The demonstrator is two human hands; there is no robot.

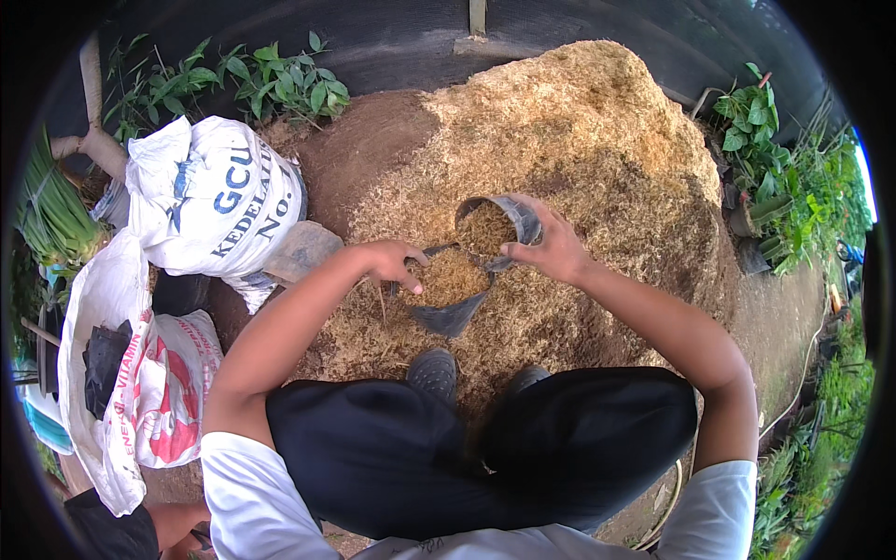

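Note:
My right hand (562, 250) grips a dark grey cylindrical cup (525, 217), thumb at its rim and fingers round its far side. Tilted toward the left, the cup has brown husk-like shavings inside. Just below and left of it is a black plastic planting bag (452, 318), filled with similar loose shavings. My left hand (394, 263) is at the bag's left rim, thumb and fingers curled on its edge. Part of the bag's left side is hidden by that hand. Both sit over a large heap of pale shavings (597, 121) in front of my feet.
A full white sack (219, 201) stands at the left, beside a grey slab-like piece (304, 252). Nearer lies an open white-and-red sack (173, 387) with black plastic in it. Another person's arm (179, 525) shows at lower left. Green plants (784, 187) line the right side.

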